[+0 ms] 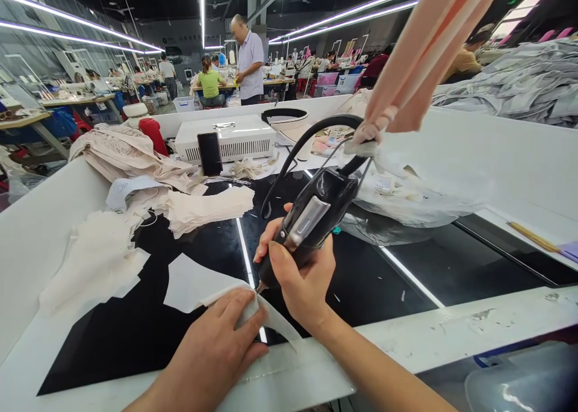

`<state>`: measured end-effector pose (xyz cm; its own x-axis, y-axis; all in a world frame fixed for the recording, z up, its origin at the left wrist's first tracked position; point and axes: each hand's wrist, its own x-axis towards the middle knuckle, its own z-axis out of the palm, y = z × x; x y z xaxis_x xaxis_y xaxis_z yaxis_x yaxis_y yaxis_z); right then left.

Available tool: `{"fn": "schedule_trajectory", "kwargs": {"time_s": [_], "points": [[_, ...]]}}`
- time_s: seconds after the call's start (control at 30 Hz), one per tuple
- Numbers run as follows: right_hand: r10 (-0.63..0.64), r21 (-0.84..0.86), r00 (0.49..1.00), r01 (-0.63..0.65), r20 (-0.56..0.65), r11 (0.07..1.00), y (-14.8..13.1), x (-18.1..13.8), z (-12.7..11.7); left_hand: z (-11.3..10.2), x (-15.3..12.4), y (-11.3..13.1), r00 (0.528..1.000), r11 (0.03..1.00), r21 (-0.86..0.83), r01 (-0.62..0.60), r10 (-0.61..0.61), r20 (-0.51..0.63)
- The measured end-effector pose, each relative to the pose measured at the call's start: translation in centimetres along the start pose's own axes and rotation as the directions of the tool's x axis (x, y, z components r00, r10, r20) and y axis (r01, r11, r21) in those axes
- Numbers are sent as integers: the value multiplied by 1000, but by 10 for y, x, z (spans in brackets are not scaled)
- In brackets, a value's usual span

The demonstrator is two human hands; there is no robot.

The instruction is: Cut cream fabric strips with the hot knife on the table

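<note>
My right hand (pixel 298 272) is wrapped round a black hand-held tool (pixel 311 216) with a silver plate; its tip touches a white fabric piece (pixel 192 282) on the black glossy table (pixel 374 279). A black cable (pixel 307 138) loops up from the tool to a hanging pink strap (pixel 424 44). My left hand (pixel 212 355) lies flat with fingers pressing the near edge of that fabric piece, just left of the tool tip.
Stacks of cream fabric pieces (pixel 198 210) and loose cut pieces (pixel 97 261) lie at left. A white box unit (pixel 235 136) with a phone (pixel 210 153) leaning on it stands at the back. Clear plastic bags (pixel 419 189) lie right. Other workers stand and sit far behind.
</note>
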<state>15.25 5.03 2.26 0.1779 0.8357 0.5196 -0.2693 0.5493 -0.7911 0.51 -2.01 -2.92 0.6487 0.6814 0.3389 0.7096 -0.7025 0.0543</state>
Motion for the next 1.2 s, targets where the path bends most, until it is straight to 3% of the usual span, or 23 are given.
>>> {"fn": "schedule_trajectory", "kwargs": {"time_s": [0.33, 0.7, 0.87, 1.07, 1.2], "points": [[-22, 89, 1000, 24, -17, 996, -5, 4, -3, 1, -1, -1, 1000, 1000, -17, 3, -3, 2], [25, 16, 999, -25, 21, 1000, -3, 3, -6, -6, 1, 0, 1000, 999, -54, 10, -12, -22], [16, 26, 996, -18, 87, 999, -6, 15, -12, -16, -4, -18, 1000, 996, -92, 23, -23, -2], [13, -101, 980, 7, 199, 995, -20, 39, -28, -13, -10, -50, 992, 997, -51, -50, 55, 110], [-26, -202, 982, 65, 186, 977, -27, 47, -37, -16, 4, -33, 980, 996, 13, 83, -84, 183]]}}
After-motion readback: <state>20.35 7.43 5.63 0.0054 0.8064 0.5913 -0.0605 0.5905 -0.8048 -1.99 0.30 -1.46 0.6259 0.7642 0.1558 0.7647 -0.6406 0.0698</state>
